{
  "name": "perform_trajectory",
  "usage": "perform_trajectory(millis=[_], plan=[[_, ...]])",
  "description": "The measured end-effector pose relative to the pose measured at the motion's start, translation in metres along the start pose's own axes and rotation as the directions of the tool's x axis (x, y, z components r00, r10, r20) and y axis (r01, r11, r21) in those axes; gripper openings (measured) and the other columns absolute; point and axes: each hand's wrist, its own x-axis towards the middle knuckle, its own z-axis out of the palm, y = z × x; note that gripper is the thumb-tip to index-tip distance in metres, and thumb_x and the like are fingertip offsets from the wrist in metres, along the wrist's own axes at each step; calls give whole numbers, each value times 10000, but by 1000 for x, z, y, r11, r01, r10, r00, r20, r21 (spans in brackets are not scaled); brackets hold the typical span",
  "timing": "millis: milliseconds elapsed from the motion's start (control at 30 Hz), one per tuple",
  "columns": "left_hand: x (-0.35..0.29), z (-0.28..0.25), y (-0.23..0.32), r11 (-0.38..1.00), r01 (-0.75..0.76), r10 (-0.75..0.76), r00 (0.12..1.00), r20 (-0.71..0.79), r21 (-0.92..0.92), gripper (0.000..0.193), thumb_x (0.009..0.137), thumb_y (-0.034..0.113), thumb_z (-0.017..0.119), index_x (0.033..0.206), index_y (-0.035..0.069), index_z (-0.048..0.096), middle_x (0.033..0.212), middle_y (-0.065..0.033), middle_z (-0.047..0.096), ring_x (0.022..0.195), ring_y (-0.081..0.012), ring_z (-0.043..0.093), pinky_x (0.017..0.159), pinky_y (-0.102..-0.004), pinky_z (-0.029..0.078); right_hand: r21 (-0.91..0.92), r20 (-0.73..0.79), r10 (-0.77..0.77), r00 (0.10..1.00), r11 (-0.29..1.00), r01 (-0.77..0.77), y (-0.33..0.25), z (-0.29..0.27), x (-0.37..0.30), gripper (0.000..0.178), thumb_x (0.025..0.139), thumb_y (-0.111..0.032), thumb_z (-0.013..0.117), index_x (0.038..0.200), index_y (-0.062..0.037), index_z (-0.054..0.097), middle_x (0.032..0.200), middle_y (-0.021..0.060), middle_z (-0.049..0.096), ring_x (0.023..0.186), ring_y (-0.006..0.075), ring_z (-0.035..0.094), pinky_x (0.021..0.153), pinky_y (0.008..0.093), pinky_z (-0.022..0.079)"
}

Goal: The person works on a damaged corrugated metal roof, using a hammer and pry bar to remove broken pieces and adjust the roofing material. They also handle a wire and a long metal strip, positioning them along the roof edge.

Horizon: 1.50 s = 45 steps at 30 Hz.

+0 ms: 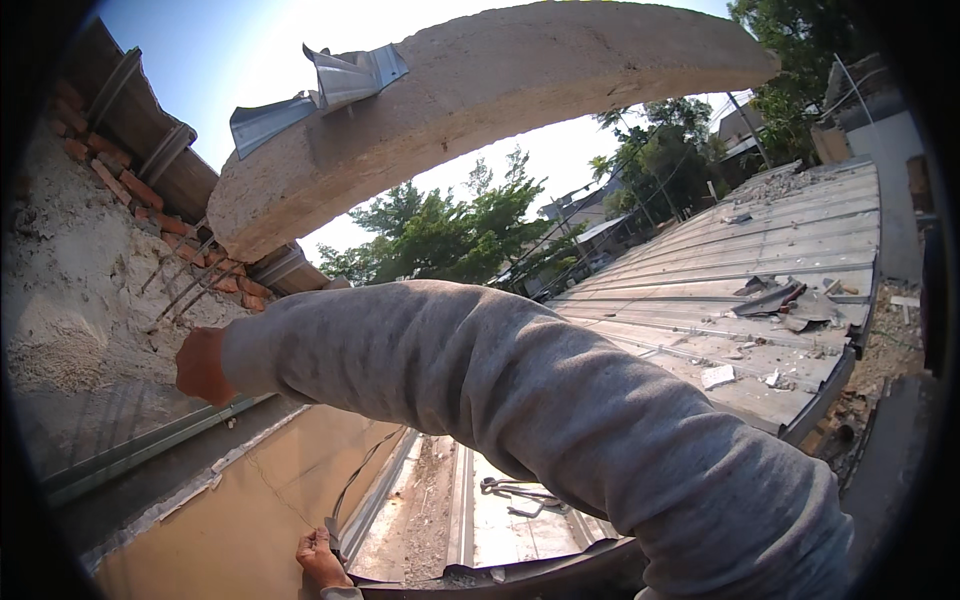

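My right arm, in a grey sleeve, crosses the view from the lower right to the far left. My right hand (205, 366) is against or close by the rough plastered wall (75, 265); its fingers are hidden. Bent steel rods (190, 285) jut from the wall just above it. Low down, my left hand (322, 560) is closed at the edge of a tan panel (265, 480), around the lower end of a dark cable (352, 488). A small dark piece sits beside its fingers.
Overhead spans a rough concrete beam (480, 85) with crumpled sheet metal (350, 78) on it. Broken bricks (140, 190) line the wall top. A metal roof (720, 290) with debris slopes at right. Metal tools (522, 493) lie below my arm, beyond a dark curved edge (500, 578).
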Motion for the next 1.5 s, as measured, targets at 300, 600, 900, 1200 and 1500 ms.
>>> perform_trajectory(millis=[300, 600, 900, 1200, 1500], plan=[[-10, -11, -8, 953, -51, 38, 998, 51, 297, 529, 751, 189, 936, 1180, -55, 746, 912, -163, 775, 794, -196, 715, 716, -331, 576, 87, 65, 15, 998, 996, -20, 11, 9, -14, 278, 862, -125, 671, 1119, -88, 770, 1049, 138, 772, 999, 351, 752, 782, 528, 589], [-16, -19, 3, 772, -61, 84, 996, -7, 633, 283, 720, 218, 830, 846, -22, 750, 836, -173, 773, 735, -255, 740, 731, -395, 590, 156, 80, 96, 992, 982, -107, 8, 17, -40, 216, 947, -129, 617, 1105, -54, 744, 1094, 189, 752, 1044, 383, 732, 895, 515, 574], [-16, -29, 1, 869, -7, -35, 997, 74, 495, 316, 790, 159, 856, 1041, -19, 782, 866, -142, 774, 748, -195, 720, 689, -365, 586, 154, 21, 168, 986, 974, -169, 2, 40, -45, 221, 925, -141, 656, 1121, -102, 751, 1117, 125, 759, 1080, 319, 735, 884, 479, 591], [-17, -3, 8, 903, 32, -58, 997, 47, 429, 247, 834, 123, 842, 1031, -19, 794, 868, -119, 790, 664, -141, 689, 589, -303, 548, 2, -360, 126, 925, 991, -134, -6, 49, -26, 124, 937, -155, 674, 1033, -165, 753, 994, 41, 747, 1001, 269, 745, 805, 430, 604], [-18, 6, 61, 790, -231, 176, 973, 150, 568, 477, 865, 230, 843, 1203, -88, 732, 1084, -198, 776, 996, -245, 751, 853, -350, 595, 61, -489, 112, 865, 994, -94, -19, 46, 5, 109, 879, -96, 680, 939, -158, 745, 886, 35, 683, 890, 255, 734, 728, 425, 562]])
